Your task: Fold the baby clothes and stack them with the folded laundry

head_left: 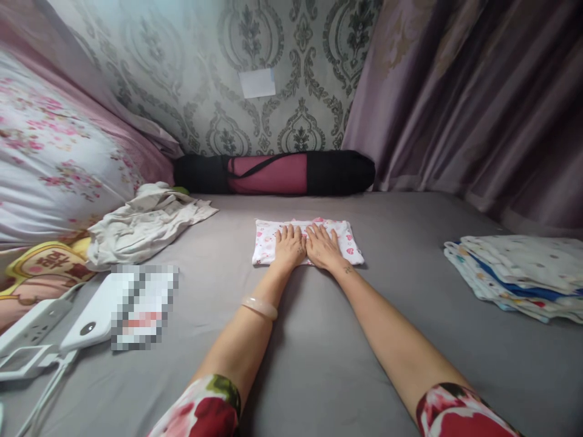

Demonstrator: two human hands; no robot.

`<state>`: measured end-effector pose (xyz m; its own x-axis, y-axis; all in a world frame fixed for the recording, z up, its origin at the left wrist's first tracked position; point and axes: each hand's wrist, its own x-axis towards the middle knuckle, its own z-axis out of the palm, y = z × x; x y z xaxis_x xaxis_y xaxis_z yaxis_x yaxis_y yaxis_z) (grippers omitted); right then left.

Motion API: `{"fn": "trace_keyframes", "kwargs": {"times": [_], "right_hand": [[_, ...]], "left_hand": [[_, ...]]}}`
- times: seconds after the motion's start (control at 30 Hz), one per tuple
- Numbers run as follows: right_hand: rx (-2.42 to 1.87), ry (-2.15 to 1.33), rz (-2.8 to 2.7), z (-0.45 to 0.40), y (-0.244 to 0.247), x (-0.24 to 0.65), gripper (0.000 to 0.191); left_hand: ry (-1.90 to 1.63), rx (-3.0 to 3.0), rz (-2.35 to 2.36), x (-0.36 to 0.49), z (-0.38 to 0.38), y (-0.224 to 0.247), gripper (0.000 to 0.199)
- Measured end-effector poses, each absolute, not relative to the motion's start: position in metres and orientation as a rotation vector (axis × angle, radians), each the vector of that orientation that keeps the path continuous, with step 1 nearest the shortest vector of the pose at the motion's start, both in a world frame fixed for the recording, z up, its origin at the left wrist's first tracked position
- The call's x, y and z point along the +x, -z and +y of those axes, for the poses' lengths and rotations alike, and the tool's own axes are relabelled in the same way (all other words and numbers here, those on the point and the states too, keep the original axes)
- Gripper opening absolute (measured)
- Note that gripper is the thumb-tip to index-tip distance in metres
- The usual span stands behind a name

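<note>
A folded white cloth with pink and red heart prints lies flat on the grey bed sheet, in the middle of the view. Both hands rest palm down on it, side by side. My left hand covers the centre-left part, fingers stretched forward and slightly apart. Close beside it, my right hand lies on the centre-right part with its fingers spread. The cloth's middle is hidden beneath them, while its left and right ends show.
On the right is a stack of folded printed cloths. A crumpled pale garment lies at left, near a white power strip with cables and a white device. A black and maroon roll bag lies along the wall.
</note>
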<state>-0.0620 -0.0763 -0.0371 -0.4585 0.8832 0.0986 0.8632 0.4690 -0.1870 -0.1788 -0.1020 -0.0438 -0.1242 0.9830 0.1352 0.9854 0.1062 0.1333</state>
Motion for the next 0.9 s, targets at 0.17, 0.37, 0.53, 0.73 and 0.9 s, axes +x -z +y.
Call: {"fn": "trace_keyframes", "kwargs": {"times": [0.17, 0.37, 0.53, 0.73, 0.9], "right_hand": [[-1.479, -0.144, -2.494, -0.076, 0.028, -0.066, 0.054], [-1.432, -0.099, -2.503, -0.074, 0.034, -0.074, 0.053], [-1.441, -0.16, -2.544, -0.071, 0.042, -0.073, 0.053], [-1.434, -0.162, -2.538, -0.071, 0.041, -0.073, 0.053], [-1.444, -0.149, -2.51, -0.073, 0.036, -0.068, 0.053]], "left_hand": [[0.415, -1.997, -2.292, -0.181, -0.1, 0.036, 0.054], [0.408, -1.948, -2.304, -0.189, -0.099, 0.041, 0.055], [0.304, -2.013, -2.358, -0.191, -0.099, 0.047, 0.057], [0.305, -2.018, -2.359, -0.19, -0.1, 0.043, 0.056], [0.336, -1.994, -2.321, -0.191, -0.102, 0.037, 0.056]]}}
